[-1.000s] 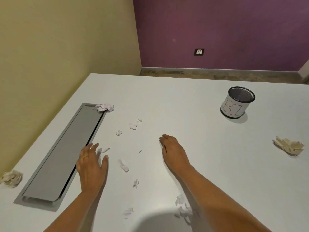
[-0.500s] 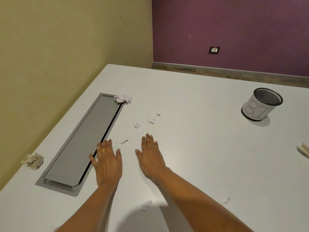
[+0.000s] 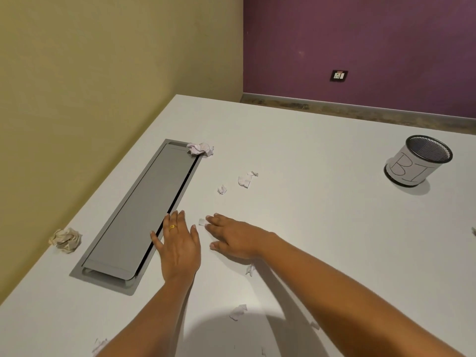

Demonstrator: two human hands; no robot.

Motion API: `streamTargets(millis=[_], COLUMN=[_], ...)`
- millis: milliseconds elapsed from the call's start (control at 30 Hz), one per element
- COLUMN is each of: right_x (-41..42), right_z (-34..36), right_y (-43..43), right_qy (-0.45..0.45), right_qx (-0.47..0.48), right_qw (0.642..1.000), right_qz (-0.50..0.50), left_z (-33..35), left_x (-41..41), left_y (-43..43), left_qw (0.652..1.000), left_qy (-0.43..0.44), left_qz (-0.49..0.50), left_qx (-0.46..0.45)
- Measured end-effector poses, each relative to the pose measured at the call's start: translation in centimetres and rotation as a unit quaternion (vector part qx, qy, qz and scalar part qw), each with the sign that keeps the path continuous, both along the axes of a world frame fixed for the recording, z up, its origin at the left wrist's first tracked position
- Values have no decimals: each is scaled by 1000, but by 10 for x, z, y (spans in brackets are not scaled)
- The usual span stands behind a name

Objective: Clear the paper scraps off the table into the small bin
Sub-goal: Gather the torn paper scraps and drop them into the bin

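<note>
White table (image 3: 309, 228): both hands (image 3: 180, 248) flat, fingers spread, holding nothing, beside scraps (image 3: 244, 180).

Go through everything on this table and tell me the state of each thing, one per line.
Left hand: open, flat on the table, holding nothing.
Right hand: open, palm down, fingertips at a small scrap.
Small bin: upright, far right; contents not visible.
Grey cable hatch: lid down.
White crumpled ball: on the hatch's far corner.
Beige crumpled ball: at the left edge.
Loose scraps: scattered, not yet binned.
</note>
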State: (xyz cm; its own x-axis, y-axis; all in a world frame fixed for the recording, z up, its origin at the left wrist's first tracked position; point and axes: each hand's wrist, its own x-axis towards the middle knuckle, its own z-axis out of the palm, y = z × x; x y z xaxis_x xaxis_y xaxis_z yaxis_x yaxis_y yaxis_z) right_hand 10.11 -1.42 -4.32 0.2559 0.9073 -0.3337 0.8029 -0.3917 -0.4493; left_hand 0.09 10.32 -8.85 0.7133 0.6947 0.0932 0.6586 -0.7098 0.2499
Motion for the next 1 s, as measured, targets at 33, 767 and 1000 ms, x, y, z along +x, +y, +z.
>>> streamTargets(millis=[33,767,1000], right_x=[1,0,8], right_z=[2,-25,-38], right_y=[-8,-76,-90], right_qy=[-3,-126,-176], right_qx=[-11,174,185], right_qw=[1000,971,951], right_qz=[14,-104,-177], left_z=[0,3,1], left_x=[0,20,35], left_y=[0,-31,-46], left_qw=[1000,999,1000], left_qy=[0,-36,-17], left_qz=[-1,-24,-13], left_qx=[1,-3,-3])
